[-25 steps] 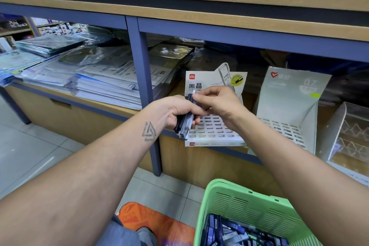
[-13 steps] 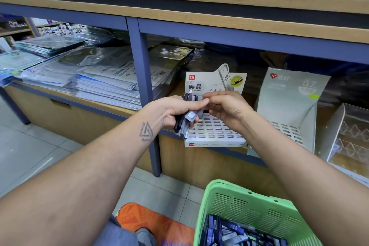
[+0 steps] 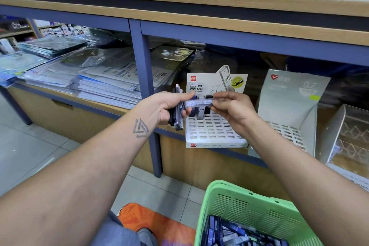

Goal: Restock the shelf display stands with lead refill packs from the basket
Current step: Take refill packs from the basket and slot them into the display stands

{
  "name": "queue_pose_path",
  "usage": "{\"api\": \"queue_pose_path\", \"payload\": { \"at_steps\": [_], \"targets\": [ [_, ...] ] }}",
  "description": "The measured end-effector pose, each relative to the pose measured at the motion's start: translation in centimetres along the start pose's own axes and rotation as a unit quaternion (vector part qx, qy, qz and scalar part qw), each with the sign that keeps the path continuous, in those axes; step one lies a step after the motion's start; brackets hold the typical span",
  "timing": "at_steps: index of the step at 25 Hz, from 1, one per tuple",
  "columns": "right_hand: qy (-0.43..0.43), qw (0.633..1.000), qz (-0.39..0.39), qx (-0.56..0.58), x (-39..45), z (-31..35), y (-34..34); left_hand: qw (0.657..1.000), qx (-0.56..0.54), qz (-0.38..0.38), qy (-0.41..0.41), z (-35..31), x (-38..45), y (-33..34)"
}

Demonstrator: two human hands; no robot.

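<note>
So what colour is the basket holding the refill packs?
Light green basket, clearest in the head view.

You are facing two slotted display stands (image 3: 214, 130) at twelve o'clock, one green basket (image 3: 257, 211) at five, using two hands (image 3: 165, 108).

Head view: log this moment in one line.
left hand holds pack bundle | right hand pinches single pack | HB stand nearly unfilled
</note>
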State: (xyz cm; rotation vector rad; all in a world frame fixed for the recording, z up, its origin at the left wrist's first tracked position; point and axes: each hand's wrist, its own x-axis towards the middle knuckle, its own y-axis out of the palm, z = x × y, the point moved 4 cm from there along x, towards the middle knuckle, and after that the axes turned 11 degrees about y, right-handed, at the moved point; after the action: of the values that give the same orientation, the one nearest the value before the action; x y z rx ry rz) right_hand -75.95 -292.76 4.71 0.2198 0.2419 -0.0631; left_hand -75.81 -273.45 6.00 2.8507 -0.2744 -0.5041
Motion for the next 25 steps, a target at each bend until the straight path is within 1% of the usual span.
{"api": "queue_pose_path", "payload": {
  "at_steps": [4, 6, 8, 11, 14, 17, 18, 19, 23, 25],
  "targets": [
    [-0.023, 0.999, 0.013, -0.046, -0.4, -0.4, -0.5, 0.999, -0.011, -0.051, 0.006, -0.2, 0.3, -0.7],
    [-0.009, 0.996, 0.051, -0.073, -0.9, -0.8, -0.2, 0.998, 0.008, -0.064, 0.027, -0.4, 0.4, -0.9],
    [-0.006, 0.991, 0.077, -0.109, -1.1, -0.9, 0.3, 0.995, 0.046, -0.07, 0.058, -0.7, 0.4, -0.9],
    [-0.022, 0.975, 0.101, -0.195, -1.1, -0.7, 1.3, 0.989, 0.086, -0.067, 0.099, -0.8, 0.5, -0.5],
    [-0.04, 0.963, 0.123, -0.235, -1.4, -0.3, 2.2, 0.99, 0.09, -0.047, 0.093, -0.5, 0.8, -0.2],
    [-0.054, 0.956, 0.14, -0.252, -1.7, 0.0, 2.3, 0.993, 0.063, -0.054, 0.08, -0.3, 1.1, -0.4],
    [-0.065, 0.954, 0.134, -0.261, -1.7, 0.2, 2.1, 0.994, 0.055, -0.057, 0.074, -0.3, 1.2, -0.4],
    [-0.082, 0.951, 0.112, -0.275, -1.6, 0.4, 1.9, 0.994, 0.056, -0.062, 0.064, -0.2, 1.3, -0.5],
    [-0.157, 0.938, -0.042, -0.306, -0.9, 1.1, 0.7, 0.992, 0.1, -0.078, 0.018, 0.3, 1.6, -1.2],
    [-0.191, 0.922, -0.074, -0.33, -0.5, 1.1, 0.5, 0.988, 0.13, -0.087, 0.013, 0.5, 1.8, -1.4]
  ]
}}
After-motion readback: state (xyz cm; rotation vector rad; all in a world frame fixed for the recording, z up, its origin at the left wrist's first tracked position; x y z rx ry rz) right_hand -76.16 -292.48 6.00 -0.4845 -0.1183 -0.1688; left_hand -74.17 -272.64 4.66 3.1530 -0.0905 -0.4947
